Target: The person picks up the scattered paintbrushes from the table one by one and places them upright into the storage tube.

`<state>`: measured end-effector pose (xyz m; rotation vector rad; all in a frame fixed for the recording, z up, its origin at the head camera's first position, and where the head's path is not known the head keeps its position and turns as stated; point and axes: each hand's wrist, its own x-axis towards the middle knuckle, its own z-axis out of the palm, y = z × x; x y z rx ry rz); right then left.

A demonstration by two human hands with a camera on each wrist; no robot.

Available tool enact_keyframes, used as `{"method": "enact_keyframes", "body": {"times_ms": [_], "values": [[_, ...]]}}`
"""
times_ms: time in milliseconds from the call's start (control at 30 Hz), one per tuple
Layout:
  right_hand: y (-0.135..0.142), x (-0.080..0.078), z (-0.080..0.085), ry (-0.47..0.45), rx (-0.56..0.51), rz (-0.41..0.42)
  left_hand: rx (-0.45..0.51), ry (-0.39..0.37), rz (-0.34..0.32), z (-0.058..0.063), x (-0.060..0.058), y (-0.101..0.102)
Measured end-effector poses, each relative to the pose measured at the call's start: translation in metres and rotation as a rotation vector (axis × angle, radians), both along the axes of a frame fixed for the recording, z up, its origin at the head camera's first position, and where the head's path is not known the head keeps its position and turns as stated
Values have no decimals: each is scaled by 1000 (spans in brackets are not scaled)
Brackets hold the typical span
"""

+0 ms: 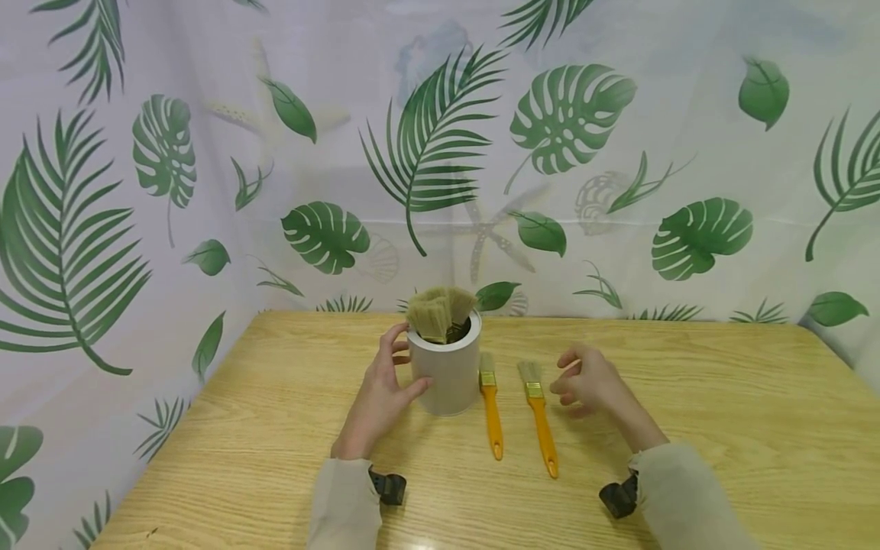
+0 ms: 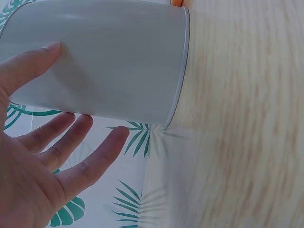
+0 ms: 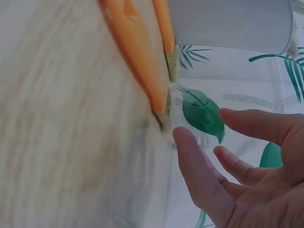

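Note:
A grey-white can [image 1: 445,378] stands upright on the table, with bristle ends of several paintbrushes [image 1: 435,315] sticking out of its top. My left hand [image 1: 381,389] holds the can from the left, thumb on its front and fingers around its far left side; in the left wrist view the thumb [image 2: 35,64] lies against the wall. Right of the can, two paintbrushes with orange handles lie flat, a nearer one [image 1: 491,412] and another [image 1: 540,424]. Just right of the second, my right hand [image 1: 593,382] hovers with loosely bent fingers, holding nothing.
The wooden table [image 1: 227,458] reaches back to a white curtain [image 1: 591,283] printed with green leaves. Black wrist cameras sit at both cuffs, the left one [image 1: 389,487] and the right one [image 1: 620,496].

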<state>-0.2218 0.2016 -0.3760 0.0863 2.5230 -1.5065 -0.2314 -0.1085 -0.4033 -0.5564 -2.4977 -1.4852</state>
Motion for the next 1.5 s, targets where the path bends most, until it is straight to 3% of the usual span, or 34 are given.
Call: {"method": "enact_keyframes", "body": {"times_ms": [233,467,800,1200,1500], "values": [[3,-1,-14,-126,-72,68,9,-4,-6,1,0,1],[-1,1,-20,-157,-55,110,10,-17,-3,1,0,1],[-10,0,-26,-121,47,138,-6,-16,5,2,1,0],[-11,-1,-24,-6,154,150,5,-27,9,2,1,1],[-3,-1,-21,43,2,120,7,-18,0,3,1,0]]}}
